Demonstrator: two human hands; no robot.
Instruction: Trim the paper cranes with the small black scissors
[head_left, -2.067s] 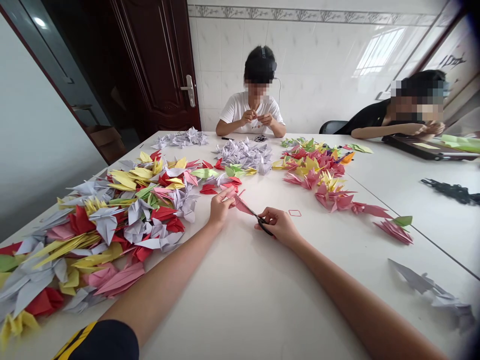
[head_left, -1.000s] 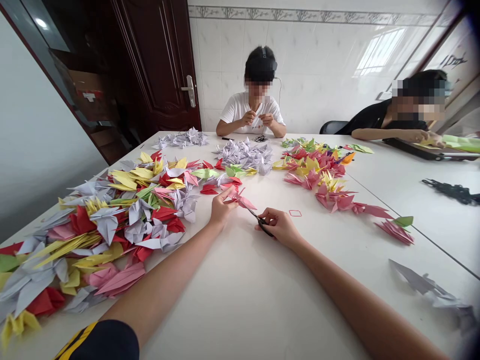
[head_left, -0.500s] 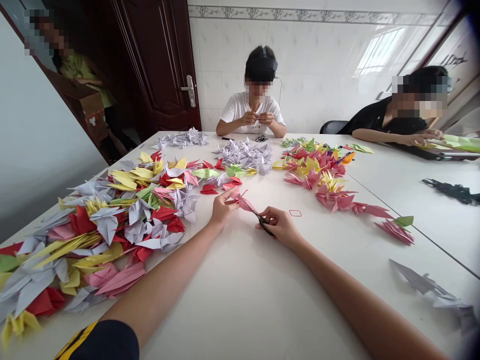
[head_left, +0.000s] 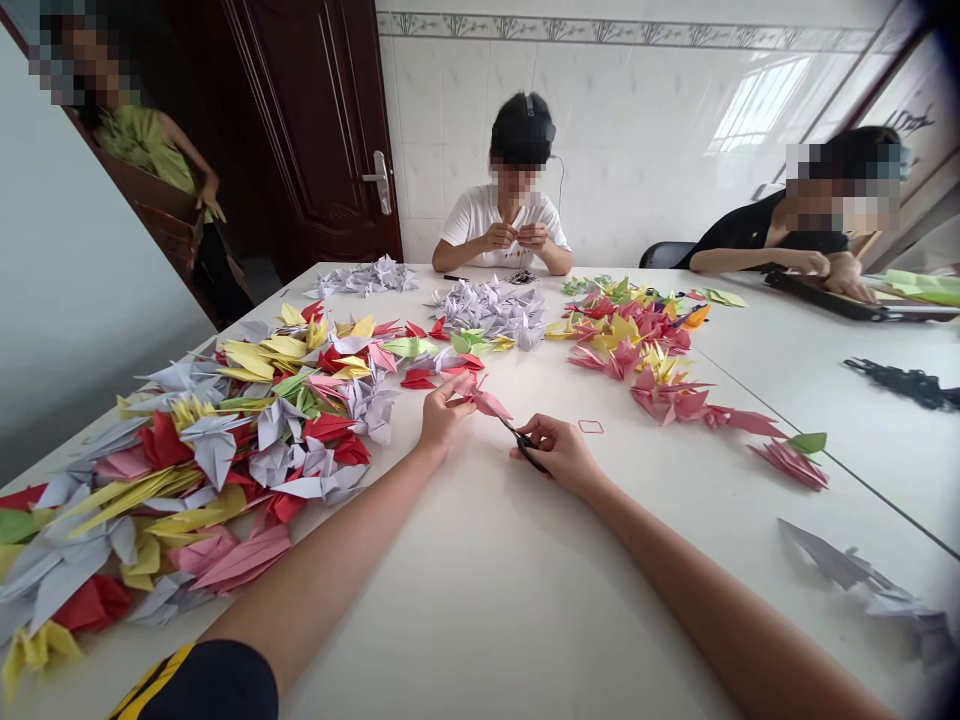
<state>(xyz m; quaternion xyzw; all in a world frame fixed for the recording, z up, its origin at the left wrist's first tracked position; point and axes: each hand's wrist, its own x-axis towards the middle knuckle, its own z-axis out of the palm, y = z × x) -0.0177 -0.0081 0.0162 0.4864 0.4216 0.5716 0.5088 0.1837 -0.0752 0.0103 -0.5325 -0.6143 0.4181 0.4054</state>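
My left hand pinches a pink folded paper crane just above the white table. My right hand is closed on small black scissors, whose tips point up-left at the crane. A small red rubber band lies on the table just right of my right hand.
A big heap of coloured paper cranes covers the left of the table. More cranes lie at the right, and white ones at the far middle. Two persons sit across the table; another stands at the doorway. Grey cranes lie near right.
My hands have barely moved; the crane has turned a little in my left fingers. A person has appeared at the doorway on the left.
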